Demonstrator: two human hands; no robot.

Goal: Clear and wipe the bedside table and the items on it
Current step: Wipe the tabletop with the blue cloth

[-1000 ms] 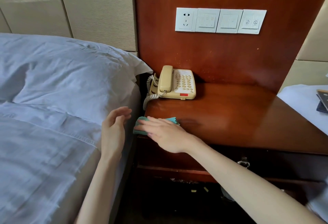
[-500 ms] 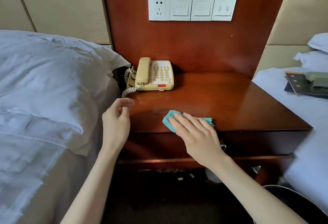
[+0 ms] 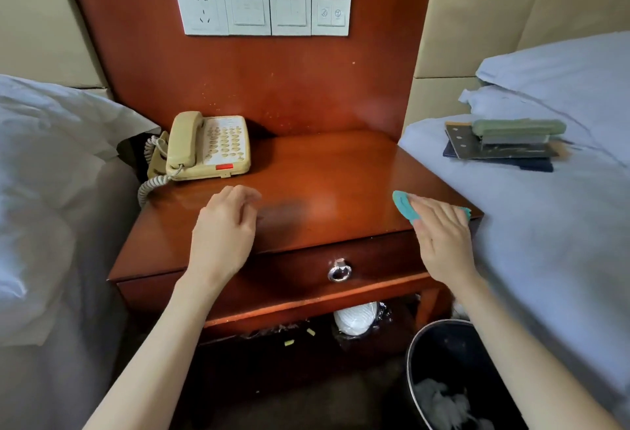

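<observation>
A glossy reddish wooden bedside table [image 3: 327, 170] stands between two beds. A beige corded telephone [image 3: 204, 146] sits at its back left corner. My right hand [image 3: 443, 238] presses a teal cloth [image 3: 404, 206] flat on the table's front right corner with straight fingers. My left hand [image 3: 223, 235] hovers over the front left part of the top, fingers loosely curled, holding nothing.
Beds with pale sheets flank the table; the right bed [image 3: 545, 225] carries a green-handled item on dark flat cards [image 3: 504, 143]. A drawer with a ring pull [image 3: 339, 271] faces me. A black bin [image 3: 453, 378] stands at lower right. Switches and a socket [image 3: 262, 10] are on the back panel.
My right hand has slid the teal cloth along the front edge from left to the right corner. My left hand has moved from beside the table to above its top.
</observation>
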